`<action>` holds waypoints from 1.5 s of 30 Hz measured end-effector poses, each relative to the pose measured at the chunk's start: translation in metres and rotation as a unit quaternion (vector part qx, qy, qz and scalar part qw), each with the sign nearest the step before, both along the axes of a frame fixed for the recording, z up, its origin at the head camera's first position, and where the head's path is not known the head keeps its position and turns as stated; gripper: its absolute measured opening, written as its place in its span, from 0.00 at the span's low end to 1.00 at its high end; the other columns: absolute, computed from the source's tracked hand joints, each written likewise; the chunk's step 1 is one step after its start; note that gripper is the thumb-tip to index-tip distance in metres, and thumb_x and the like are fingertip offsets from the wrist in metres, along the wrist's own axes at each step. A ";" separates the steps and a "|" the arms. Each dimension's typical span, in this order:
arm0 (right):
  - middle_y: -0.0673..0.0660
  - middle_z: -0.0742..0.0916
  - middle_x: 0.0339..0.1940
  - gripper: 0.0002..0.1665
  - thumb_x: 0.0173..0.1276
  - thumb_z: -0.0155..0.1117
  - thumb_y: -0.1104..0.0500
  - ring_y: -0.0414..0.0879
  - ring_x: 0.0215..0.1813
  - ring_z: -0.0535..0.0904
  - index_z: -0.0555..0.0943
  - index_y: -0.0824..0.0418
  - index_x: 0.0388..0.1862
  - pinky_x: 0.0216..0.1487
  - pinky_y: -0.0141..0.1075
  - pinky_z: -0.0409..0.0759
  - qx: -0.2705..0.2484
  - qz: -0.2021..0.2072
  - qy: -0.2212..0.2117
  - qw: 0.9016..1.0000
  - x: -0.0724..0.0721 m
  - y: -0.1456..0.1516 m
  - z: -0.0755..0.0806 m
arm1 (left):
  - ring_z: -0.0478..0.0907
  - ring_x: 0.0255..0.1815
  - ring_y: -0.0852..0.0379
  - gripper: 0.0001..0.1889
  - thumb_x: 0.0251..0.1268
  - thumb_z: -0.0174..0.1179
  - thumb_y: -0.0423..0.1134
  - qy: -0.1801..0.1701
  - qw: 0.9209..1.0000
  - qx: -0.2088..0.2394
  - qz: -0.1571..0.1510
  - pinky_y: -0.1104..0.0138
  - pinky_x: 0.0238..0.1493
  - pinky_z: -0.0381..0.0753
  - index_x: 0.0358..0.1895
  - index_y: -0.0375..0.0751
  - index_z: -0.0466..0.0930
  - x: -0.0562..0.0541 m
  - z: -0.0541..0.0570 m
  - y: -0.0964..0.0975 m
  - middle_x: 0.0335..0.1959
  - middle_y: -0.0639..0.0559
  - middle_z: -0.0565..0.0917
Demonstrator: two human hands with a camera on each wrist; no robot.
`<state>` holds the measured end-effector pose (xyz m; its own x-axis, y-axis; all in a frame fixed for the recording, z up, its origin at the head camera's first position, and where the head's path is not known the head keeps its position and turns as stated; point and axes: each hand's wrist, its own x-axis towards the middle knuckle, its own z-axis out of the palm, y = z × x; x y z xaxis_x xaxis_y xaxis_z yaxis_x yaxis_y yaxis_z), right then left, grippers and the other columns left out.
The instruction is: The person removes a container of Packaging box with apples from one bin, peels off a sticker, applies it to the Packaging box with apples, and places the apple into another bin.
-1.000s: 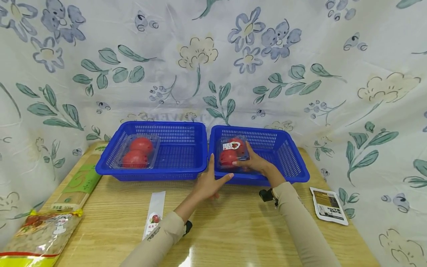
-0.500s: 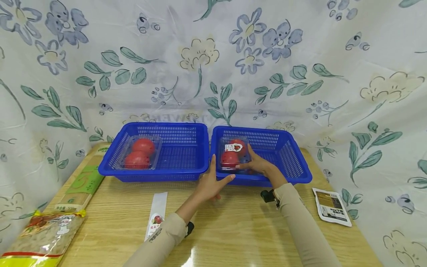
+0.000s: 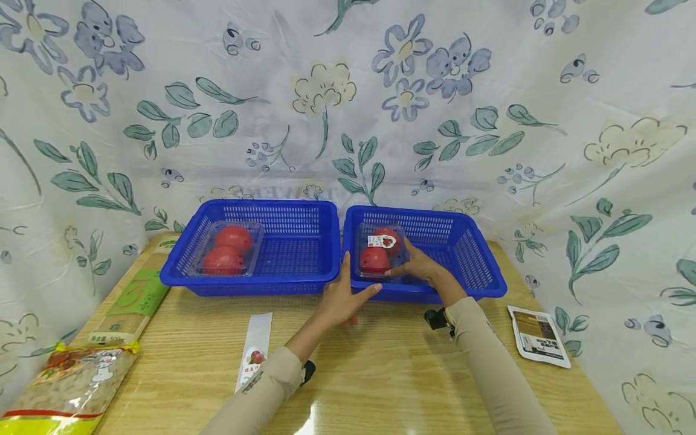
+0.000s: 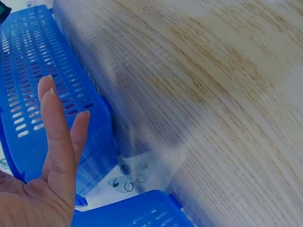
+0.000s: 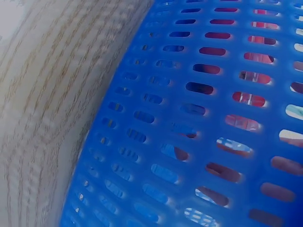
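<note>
Inside the right blue plastic basket (image 3: 462, 241) lies a clear plastic fruit box (image 3: 365, 232) with round red fruits and a white label on its lid. My right hand (image 3: 421, 266) reaches over the front rim and holds the box at its right side, index finger towards the back and thumb at the front. My left hand (image 3: 339, 302) is at the same basket's front left corner, index finger and thumb spread apart; its straight fingers also show in the left wrist view (image 4: 59, 156). The right wrist view shows mainly the perforated basket wall (image 5: 156, 118), with red behind the slots.
The left blue basket (image 3: 293, 284) holds a similar clear box with two red fruits (image 3: 231, 238). A white label strip (image 3: 255, 338) lies before it. Packets line the left side: noodles (image 3: 130, 296) and a yellow-trimmed bag (image 3: 70, 380). A white pouch (image 3: 539, 336) lies at right.
The whole head view has shifted slightly. My right thumb sits a little further right on the box; the box, the baskets and my left hand otherwise look unmoved.
</note>
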<state>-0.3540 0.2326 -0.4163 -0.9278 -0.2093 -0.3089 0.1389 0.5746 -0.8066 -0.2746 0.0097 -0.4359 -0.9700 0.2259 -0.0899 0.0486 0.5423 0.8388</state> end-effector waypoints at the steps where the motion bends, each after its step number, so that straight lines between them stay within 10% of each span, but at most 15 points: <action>1: 0.64 0.44 0.83 0.71 0.60 0.76 0.55 0.65 0.81 0.41 0.30 0.56 0.82 0.76 0.61 0.51 0.001 -0.004 0.001 1.000 0.000 0.000 0.001 | 0.82 0.14 0.46 0.59 0.60 0.58 0.71 0.001 1.000 -0.002 0.001 0.58 0.17 0.81 0.80 0.59 0.24 0.000 0.000 0.000 0.18 0.42 0.83; 5: 0.65 0.47 0.83 0.71 0.59 0.77 0.56 0.65 0.81 0.43 0.32 0.58 0.82 0.76 0.61 0.53 0.001 -0.010 0.017 1.000 0.001 -0.001 0.004 | 0.83 0.15 0.45 0.59 0.59 0.57 0.73 0.004 1.000 -0.018 0.006 0.55 0.24 0.83 0.80 0.59 0.24 0.001 0.001 0.000 0.20 0.42 0.83; 12: 0.65 0.46 0.83 0.70 0.61 0.74 0.51 0.65 0.82 0.42 0.31 0.56 0.82 0.76 0.61 0.52 0.015 0.000 0.058 0.998 0.006 -0.003 0.011 | 0.75 0.60 0.28 0.56 0.63 0.50 0.74 0.076 0.992 -0.103 0.005 0.37 0.59 0.73 0.81 0.53 0.27 0.008 -0.008 -0.011 0.63 0.32 0.77; 19: 0.68 0.49 0.82 0.66 0.66 0.68 0.45 0.66 0.81 0.45 0.30 0.59 0.81 0.76 0.61 0.52 0.052 0.004 0.157 0.986 0.012 -0.017 0.015 | 0.82 0.18 0.48 0.55 0.67 0.57 0.65 0.068 0.998 -0.007 0.001 0.61 0.25 0.77 0.77 0.67 0.18 0.022 0.001 -0.057 0.18 0.45 0.83; 23: 0.68 0.55 0.80 0.62 0.67 0.68 0.46 0.65 0.81 0.48 0.36 0.61 0.82 0.76 0.60 0.53 0.058 -0.017 0.247 0.967 0.010 -0.030 0.014 | 0.78 0.16 0.55 0.55 0.67 0.56 0.66 0.102 0.992 -0.051 0.044 0.64 0.22 0.74 0.78 0.63 0.18 0.028 0.017 -0.100 0.20 0.48 0.84; 26: 0.68 0.58 0.80 0.59 0.67 0.67 0.45 0.64 0.80 0.51 0.41 0.62 0.82 0.76 0.60 0.53 0.057 -0.038 0.288 0.955 0.009 -0.040 0.016 | 0.73 0.16 0.57 0.55 0.67 0.50 0.71 0.121 0.980 -0.125 0.100 0.64 0.19 0.69 0.79 0.57 0.18 0.027 0.030 -0.139 0.18 0.51 0.80; 29: 0.68 0.61 0.79 0.56 0.67 0.68 0.46 0.64 0.80 0.53 0.47 0.63 0.82 0.76 0.61 0.53 0.053 -0.050 0.314 0.947 0.010 -0.052 0.017 | 0.71 0.14 0.52 0.55 0.66 0.41 0.76 0.132 0.951 -0.222 0.172 0.62 0.15 0.65 0.78 0.52 0.16 0.026 0.042 -0.183 0.16 0.47 0.76; 33: 0.68 0.66 0.76 0.50 0.68 0.68 0.47 0.63 0.77 0.58 0.55 0.63 0.80 0.74 0.60 0.58 0.054 -0.043 0.358 0.931 0.013 -0.070 0.019 | 0.77 0.24 0.29 0.55 0.65 0.31 0.79 0.109 0.918 -0.300 0.234 0.50 0.17 0.70 0.76 0.46 0.13 0.025 0.049 -0.239 0.37 0.17 0.76; 39: 0.68 0.72 0.70 0.43 0.69 0.67 0.50 0.61 0.73 0.66 0.62 0.62 0.77 0.71 0.56 0.66 0.035 -0.003 0.417 0.908 0.018 -0.104 0.024 | 0.74 0.39 0.15 0.56 0.62 0.26 0.81 0.047 0.922 -0.317 0.217 0.41 0.20 0.73 0.76 0.44 0.13 0.016 0.044 -0.288 0.62 0.04 0.51; 45: 0.64 0.72 0.70 0.44 0.71 0.65 0.47 0.58 0.71 0.69 0.59 0.55 0.79 0.69 0.53 0.70 0.033 0.038 0.391 0.919 0.024 -0.142 0.023 | 0.59 0.60 0.09 0.57 0.61 0.28 0.82 0.007 0.932 -0.317 0.174 0.29 0.43 0.71 0.77 0.43 0.18 0.007 0.030 -0.297 0.67 0.07 0.49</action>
